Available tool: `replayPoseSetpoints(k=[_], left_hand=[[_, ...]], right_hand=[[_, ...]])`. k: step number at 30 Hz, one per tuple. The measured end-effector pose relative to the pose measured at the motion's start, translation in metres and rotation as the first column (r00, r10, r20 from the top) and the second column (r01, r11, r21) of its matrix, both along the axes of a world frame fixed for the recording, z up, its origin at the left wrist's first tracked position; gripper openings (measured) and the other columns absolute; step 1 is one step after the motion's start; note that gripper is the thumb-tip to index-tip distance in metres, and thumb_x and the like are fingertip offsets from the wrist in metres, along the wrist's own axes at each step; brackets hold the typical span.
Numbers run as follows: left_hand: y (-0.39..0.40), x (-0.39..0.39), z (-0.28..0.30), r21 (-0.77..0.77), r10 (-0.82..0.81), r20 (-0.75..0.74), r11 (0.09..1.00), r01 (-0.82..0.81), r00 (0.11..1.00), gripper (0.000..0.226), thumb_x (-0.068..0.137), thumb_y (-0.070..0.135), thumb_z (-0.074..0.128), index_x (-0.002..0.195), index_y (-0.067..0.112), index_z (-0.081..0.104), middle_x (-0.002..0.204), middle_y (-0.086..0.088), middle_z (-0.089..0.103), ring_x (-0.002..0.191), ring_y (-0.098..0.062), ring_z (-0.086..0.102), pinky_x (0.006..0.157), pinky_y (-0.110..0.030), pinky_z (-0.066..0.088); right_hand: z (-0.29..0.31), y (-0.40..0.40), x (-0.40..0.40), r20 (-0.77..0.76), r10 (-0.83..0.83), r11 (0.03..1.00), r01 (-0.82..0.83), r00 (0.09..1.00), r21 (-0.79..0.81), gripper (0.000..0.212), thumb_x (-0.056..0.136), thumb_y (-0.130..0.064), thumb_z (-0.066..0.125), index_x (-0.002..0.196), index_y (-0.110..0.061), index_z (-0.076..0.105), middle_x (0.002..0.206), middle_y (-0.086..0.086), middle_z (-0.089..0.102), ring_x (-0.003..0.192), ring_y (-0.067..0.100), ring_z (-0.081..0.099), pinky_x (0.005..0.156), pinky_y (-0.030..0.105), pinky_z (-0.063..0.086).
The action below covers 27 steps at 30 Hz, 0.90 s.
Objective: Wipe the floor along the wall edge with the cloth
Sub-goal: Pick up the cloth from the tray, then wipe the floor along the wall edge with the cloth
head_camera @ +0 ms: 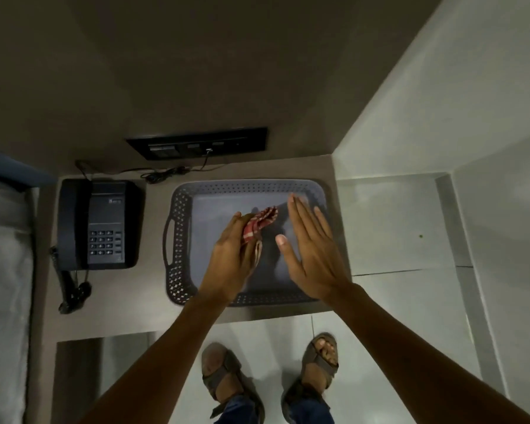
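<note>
A red-and-white checked cloth (259, 223) is bunched in my left hand (231, 258), which is closed around it above the grey perforated tray (179, 240). My right hand (311, 249) is held flat beside it with fingers straight and spread, holding nothing, a short gap from the cloth. Both hands hover over the tray on a low grey shelf. The white tiled floor (392, 228) runs to the right of the shelf, where it meets the white wall (508, 240) along a pale skirting edge (462, 255).
A black desk phone (100, 224) with a coiled cord lies left of the tray. A black socket panel (198, 145) with a plugged cable is on the wall behind. A bed edge (3, 240) is at far left. My sandalled feet (270, 377) stand on the tiles below.
</note>
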<state>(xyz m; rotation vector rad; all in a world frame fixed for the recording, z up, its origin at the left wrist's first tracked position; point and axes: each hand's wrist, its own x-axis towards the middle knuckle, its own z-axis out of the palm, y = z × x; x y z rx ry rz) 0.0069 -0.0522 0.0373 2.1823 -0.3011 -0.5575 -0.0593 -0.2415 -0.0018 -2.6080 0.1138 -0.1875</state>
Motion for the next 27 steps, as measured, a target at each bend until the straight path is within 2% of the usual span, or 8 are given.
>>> replayPoseSetpoints(k=[5, 8, 9, 13, 17, 21, 24, 27], left_hand=[[-0.043, -0.026, 0.046, -0.087, -0.049, -0.075, 0.995, 0.043, 0.996, 0.062, 0.103, 0.060, 0.053, 0.149, 0.018, 0.053, 0.128, -0.015, 0.072, 0.114, -0.034, 0.073, 0.105, -0.056, 0.061], [-0.077, -0.049, 0.057, -0.026, -0.200, 0.010, 0.980, 0.200, 0.980, 0.051, 0.107, 0.017, 0.057, 0.157, 0.015, 0.048, 0.145, -0.015, 0.067, 0.131, -0.032, 0.066, 0.111, -0.045, 0.055], [-0.089, -0.059, 0.059, -0.018, -0.238, 0.041, 0.971, 0.239, 0.970, 0.051, 0.107, 0.014, 0.056, 0.158, 0.015, 0.047, 0.146, -0.012, 0.067, 0.131, -0.029, 0.065, 0.110, -0.041, 0.054], [-0.147, -0.108, 0.061, -0.117, -0.295, -0.071, 0.951, 0.286, 0.953, 0.054, 0.107, 0.055, 0.046, 0.151, 0.025, 0.051, 0.120, 0.007, 0.071, 0.110, -0.005, 0.073, 0.092, -0.011, 0.055], [-0.211, -0.182, 0.056, -0.352, -0.281, -0.293, 0.920, 0.171, 0.914, 0.046, 0.112, 0.039, 0.049, 0.157, 0.029, 0.045, 0.095, -0.018, 0.070, 0.068, -0.018, 0.068, 0.066, -0.039, 0.061], [-0.276, -0.262, 0.034, -0.385, -0.249, -0.424, 0.920, 0.076, 0.871, 0.043, 0.112, 0.026, 0.047, 0.154, 0.033, 0.044, 0.093, -0.009, 0.070, 0.064, -0.003, 0.070, 0.057, -0.014, 0.058], [-0.324, -0.334, -0.007, -0.320, -0.231, -0.326, 0.939, 0.122, 0.917, 0.031, 0.112, 0.037, 0.051, 0.141, 0.046, 0.048, 0.098, -0.010, 0.076, 0.077, -0.020, 0.078, 0.070, -0.041, 0.069], [-0.363, -0.386, -0.058, -0.276, -0.248, -0.318, 0.948, 0.161, 0.915, 0.027, 0.107, 0.044, 0.050, 0.133, 0.037, 0.049, 0.097, -0.016, 0.074, 0.084, -0.041, 0.078, 0.075, -0.067, 0.066]], right_hand=[[0.058, -0.031, -0.050, -0.090, -0.161, 0.981, 0.169, 0.983, 0.090, 0.081, 0.115, -0.061, 0.020, 0.176, -0.008, 0.022, 0.185, 0.006, 0.019, 0.174, 0.020, 0.016, 0.141, 0.033, 0.004], [0.079, -0.054, -0.098, -0.111, -0.267, 0.956, 0.278, 0.957, 0.097, 0.081, 0.115, -0.061, 0.020, 0.176, -0.007, 0.018, 0.186, 0.010, 0.017, 0.174, 0.021, 0.013, 0.141, 0.033, 0.003], [0.083, -0.063, -0.117, -0.112, -0.294, 0.947, 0.305, 0.949, 0.098, 0.081, 0.115, -0.060, 0.023, 0.176, -0.006, 0.017, 0.186, 0.011, 0.016, 0.175, 0.021, 0.011, 0.142, 0.035, 0.004], [0.082, -0.105, -0.193, -0.130, -0.388, 0.912, 0.401, 0.912, 0.092, 0.078, 0.116, -0.051, 0.035, 0.177, -0.007, 0.012, 0.188, 0.007, 0.009, 0.175, 0.016, 0.005, 0.143, 0.041, 0.007], [0.073, -0.156, -0.279, -0.198, -0.474, 0.856, 0.501, 0.858, 0.125, 0.080, 0.116, -0.058, 0.026, 0.178, -0.014, 0.001, 0.189, -0.002, -0.002, 0.174, 0.011, -0.003, 0.142, 0.038, 0.001], [0.050, -0.209, -0.372, -0.259, -0.517, 0.826, 0.555, 0.816, 0.098, 0.083, 0.113, -0.068, 0.015, 0.178, -0.019, -0.005, 0.188, -0.005, -0.007, 0.174, 0.008, -0.006, 0.141, 0.033, -0.004], [0.019, -0.245, -0.444, -0.282, -0.566, 0.793, 0.605, 0.775, 0.073, 0.083, 0.112, -0.071, 0.013, 0.177, -0.025, -0.010, 0.186, -0.013, -0.014, 0.172, 0.003, -0.010, 0.139, 0.026, -0.010], [-0.020, -0.278, -0.497, -0.309, -0.553, 0.805, 0.592, 0.774, 0.043, 0.082, 0.113, -0.070, 0.014, 0.177, -0.025, -0.010, 0.187, -0.011, -0.012, 0.173, 0.004, -0.009, 0.138, 0.026, -0.011]])
